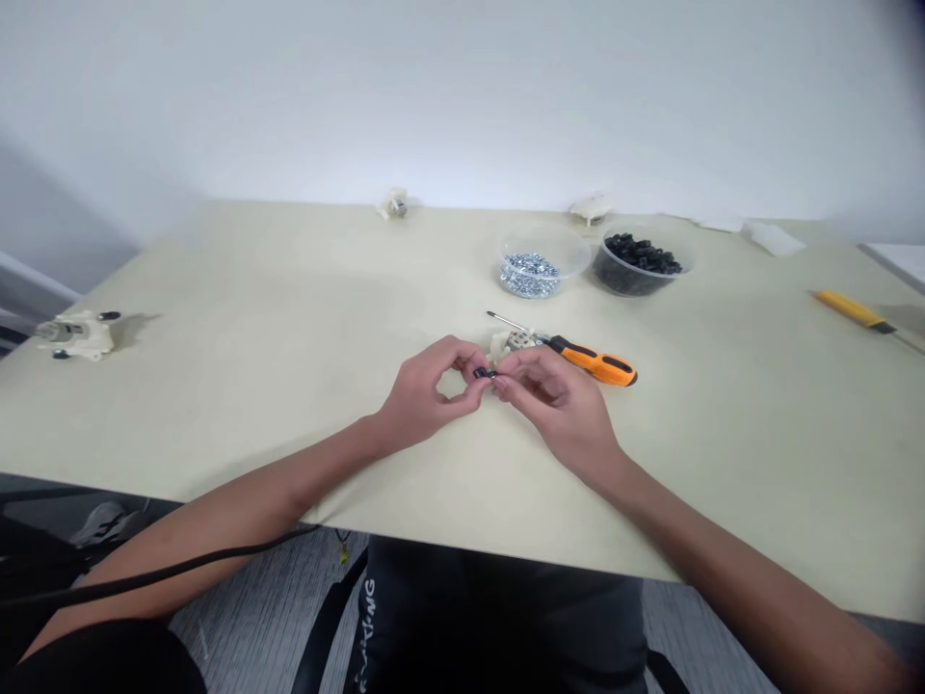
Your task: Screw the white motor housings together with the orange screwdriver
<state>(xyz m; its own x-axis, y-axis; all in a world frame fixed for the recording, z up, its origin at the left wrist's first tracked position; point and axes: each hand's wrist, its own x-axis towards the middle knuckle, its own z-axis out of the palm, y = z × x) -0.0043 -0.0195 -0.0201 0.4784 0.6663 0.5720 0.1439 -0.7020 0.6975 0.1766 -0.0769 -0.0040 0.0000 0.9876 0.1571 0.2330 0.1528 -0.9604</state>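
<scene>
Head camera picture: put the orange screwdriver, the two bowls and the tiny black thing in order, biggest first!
1. Orange-handled screwdriver
2. Clear bowl of silver pieces and bowl of black pieces: they look alike, so I won't rank them
3. Tiny black piece

Bright, even room light, with the wall nearly blown out around top center. Soft shadows only, the clearest one falling right of the cream plastic part. Faint sheen on the table. Obvious wide-angle bowing toward the edges. Dark blurry smudge in the top right corner. Left hand and right hand slightly soft, small black part barely crisp, floor dim and murky.
</scene>
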